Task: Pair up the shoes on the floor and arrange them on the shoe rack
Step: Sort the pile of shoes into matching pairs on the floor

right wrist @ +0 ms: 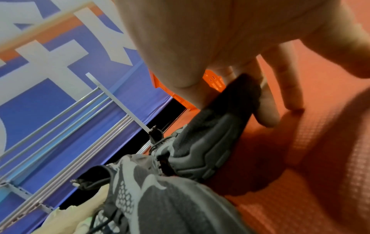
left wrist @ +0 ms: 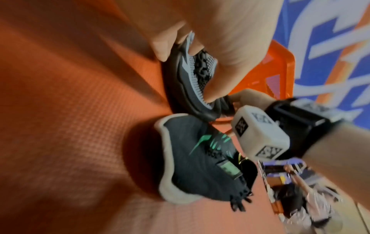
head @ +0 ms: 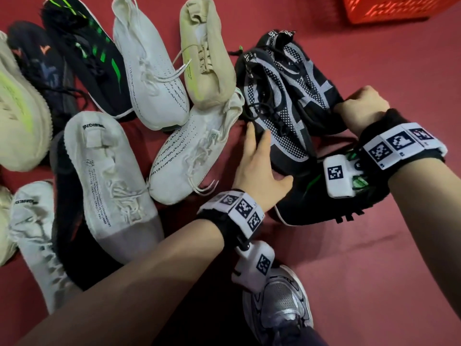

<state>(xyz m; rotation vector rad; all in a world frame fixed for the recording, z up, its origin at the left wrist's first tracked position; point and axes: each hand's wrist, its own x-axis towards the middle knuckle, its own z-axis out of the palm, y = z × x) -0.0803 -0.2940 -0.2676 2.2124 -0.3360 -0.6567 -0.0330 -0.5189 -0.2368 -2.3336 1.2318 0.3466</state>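
Left hand [head: 258, 168] clasped over toe of nearer black-and-grey patterned knit sneaker [head: 275, 116]; right hand [head: 361, 108] gripping toe of its matching black-and-grey knit sneaker [head: 306, 78], fingertips hidden behind it. Both on red textured floor mat [head: 374, 258]. Orange plastic crate [head: 399, 8] cropped at frame edge, contents indiscernible. Grey metal shoe rack [right wrist: 96, 110] partly visible.

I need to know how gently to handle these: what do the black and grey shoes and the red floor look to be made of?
The black and grey shoes look like soft knit mesh, matt, with a dotted open weave, over a moulded, ridged sole that is probably rubber or foam. The red floor seems to be a matt mat, its surface embossed with a fine grid; the exact material is unclear.
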